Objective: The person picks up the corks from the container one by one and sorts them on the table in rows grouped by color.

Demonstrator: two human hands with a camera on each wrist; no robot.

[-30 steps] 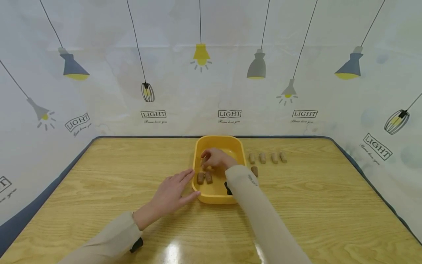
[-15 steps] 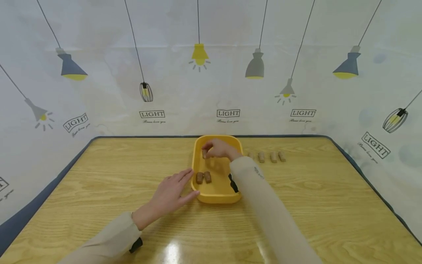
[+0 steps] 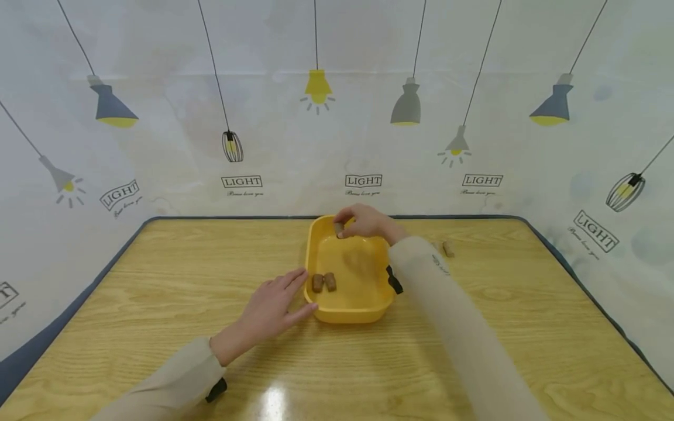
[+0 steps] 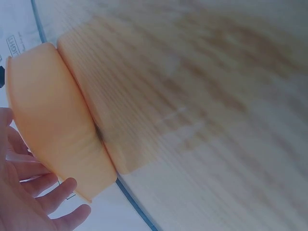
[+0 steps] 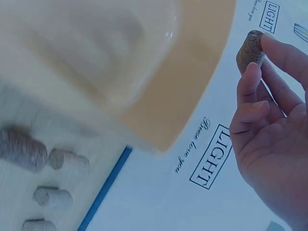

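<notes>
My right hand pinches a brown cork between thumb and fingertips. It holds the cork over the far end of a yellow plastic basin. Two more corks lie side by side on the basin floor near its left wall, the outer cork and the inner cork. My left hand is at the basin's left side with relaxed, extended fingers, its fingertips at the rim. In the left wrist view those fingers spread loosely along the basin's outer wall.
Right of the basin, a cork shows on the wooden table; the sleeve hides others there. The right wrist view shows several corks in a row, one cork among them. A printed backdrop stands behind the table.
My right hand has lifted the cork from the basin's left part and carried it up and toward the far edge. The left hand has stayed at the basin's side.
</notes>
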